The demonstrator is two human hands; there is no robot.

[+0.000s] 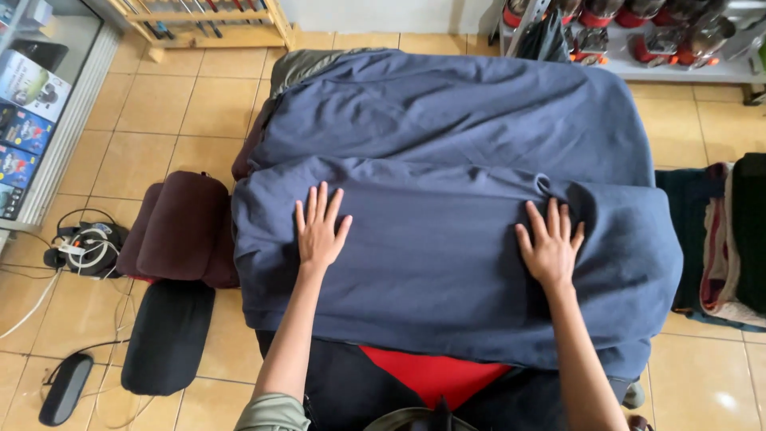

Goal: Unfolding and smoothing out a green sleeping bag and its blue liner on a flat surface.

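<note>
Navy blue cloth [447,160] fills the middle of the frame, spread over a raised surface I can't identify beneath it. Its long axis runs left to right across the picture, with a folded-over layer lying across the lower half and a ridge of wrinkles along the fold line at mid-frame.

My left hand [321,227] lies flat on the lower layer, left of centre, fingers spread and pointing toward the top of the frame. My right hand [550,243] lies flat too, right of centre, fingers splayed, its fingertips just at the puckered fold. Both palms press down; neither grips anything. The hands are well apart, about level with each other.

Cloth lies directly under and ahead of both hands; the right is nearer the fold ridge.

Red fabric [435,375] peeks out below the near edge. Maroon cushion [179,227] at left, on the tiled floor [159,120].
</note>
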